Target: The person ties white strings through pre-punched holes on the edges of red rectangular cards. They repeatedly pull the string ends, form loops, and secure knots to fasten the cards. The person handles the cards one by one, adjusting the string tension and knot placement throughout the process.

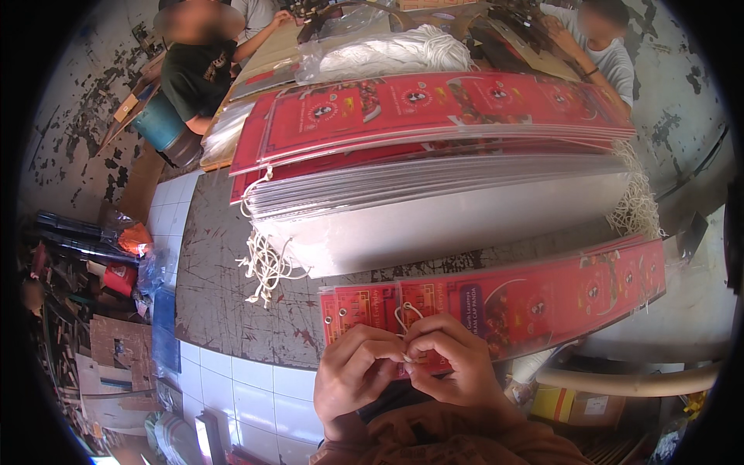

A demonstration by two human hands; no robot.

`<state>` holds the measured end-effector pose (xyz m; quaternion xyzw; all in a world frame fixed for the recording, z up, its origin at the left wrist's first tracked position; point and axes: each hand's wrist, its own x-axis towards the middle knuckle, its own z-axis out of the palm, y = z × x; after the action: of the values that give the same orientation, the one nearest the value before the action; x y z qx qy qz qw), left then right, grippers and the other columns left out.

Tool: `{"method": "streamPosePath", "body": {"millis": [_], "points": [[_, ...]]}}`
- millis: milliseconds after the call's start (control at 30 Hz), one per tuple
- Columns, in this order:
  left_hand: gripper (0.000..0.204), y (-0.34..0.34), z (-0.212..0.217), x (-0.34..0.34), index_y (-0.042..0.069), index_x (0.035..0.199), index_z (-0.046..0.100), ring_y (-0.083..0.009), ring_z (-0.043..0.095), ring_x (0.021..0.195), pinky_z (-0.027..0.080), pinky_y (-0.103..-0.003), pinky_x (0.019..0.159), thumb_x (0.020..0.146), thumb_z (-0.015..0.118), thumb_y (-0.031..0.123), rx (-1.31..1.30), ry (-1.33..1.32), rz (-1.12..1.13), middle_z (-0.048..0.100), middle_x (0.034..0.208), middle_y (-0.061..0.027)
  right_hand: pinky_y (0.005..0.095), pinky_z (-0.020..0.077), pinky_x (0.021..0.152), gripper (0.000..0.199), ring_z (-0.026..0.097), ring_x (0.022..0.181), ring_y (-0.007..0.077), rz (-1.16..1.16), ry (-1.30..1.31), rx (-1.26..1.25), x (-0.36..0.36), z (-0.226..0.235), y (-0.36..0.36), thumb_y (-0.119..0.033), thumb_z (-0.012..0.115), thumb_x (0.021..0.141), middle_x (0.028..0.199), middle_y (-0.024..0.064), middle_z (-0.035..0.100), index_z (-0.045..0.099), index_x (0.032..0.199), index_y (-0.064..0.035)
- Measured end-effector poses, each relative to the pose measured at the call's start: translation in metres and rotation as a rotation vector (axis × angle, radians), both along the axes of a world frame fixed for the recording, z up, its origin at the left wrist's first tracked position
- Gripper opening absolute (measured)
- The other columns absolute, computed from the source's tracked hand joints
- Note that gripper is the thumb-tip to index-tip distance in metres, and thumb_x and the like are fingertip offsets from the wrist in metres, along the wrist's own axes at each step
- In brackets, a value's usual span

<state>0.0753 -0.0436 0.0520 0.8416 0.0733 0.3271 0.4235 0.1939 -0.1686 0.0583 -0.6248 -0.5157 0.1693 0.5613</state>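
1. Two hands meet at the near edge of the table (232,294): the left hand (358,372) and right hand (449,364) both pinch a thin white string (406,316) between curled fingertips.
2. That string loops through a hole in the long red card strip (542,298), which lies just beyond the knuckles and runs off to the right.
3. Behind it rises a tall stack of red and white strips (434,155), with loose string ends (263,263) hanging at its left.
4. Farther back lies a bundle of white cord (395,50).
5. Another two people sit at the far side.

Card stack (434,155) behind strip (542,298); rope bundle (395,54) behind stack.
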Motion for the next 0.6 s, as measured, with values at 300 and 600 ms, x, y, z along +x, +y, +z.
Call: {"method": "streamPosePath", "body": {"millis": [300, 600], "points": [[0.028, -0.001, 0.005, -0.001, 0.009, 0.085, 0.07, -0.0179, 0.063, 0.071, 0.051, -0.03, 0.059, 0.061, 0.073, -0.005, -0.002, -0.002, 0.026, 0.063, 0.09, -0.0034, 0.0295, 0.0504, 0.065, 0.021, 0.062, 0.078, 0.0211, -0.025, 0.01, -0.001, 0.001, 0.001, 0.0, 0.0, 0.067, 0.075, 0.098, 0.0097, 0.056, 0.054, 0.092, -0.0012], [0.025, -0.002, 0.005, 0.002, 0.008, 0.088, 0.069, -0.0175, 0.067, 0.076, 0.056, -0.027, 0.061, 0.065, 0.076, 0.0, -0.035, -0.01, 0.037, 0.067, 0.089, -0.0043, 0.0282, 0.0497, 0.067, 0.022, 0.059, 0.078, 0.0199, -0.037, 0.043, -0.002, 0.001, -0.001, 0.0, 0.001, 0.066, 0.077, 0.098, 0.0106, 0.054, 0.053, 0.095, -0.0002]]}}
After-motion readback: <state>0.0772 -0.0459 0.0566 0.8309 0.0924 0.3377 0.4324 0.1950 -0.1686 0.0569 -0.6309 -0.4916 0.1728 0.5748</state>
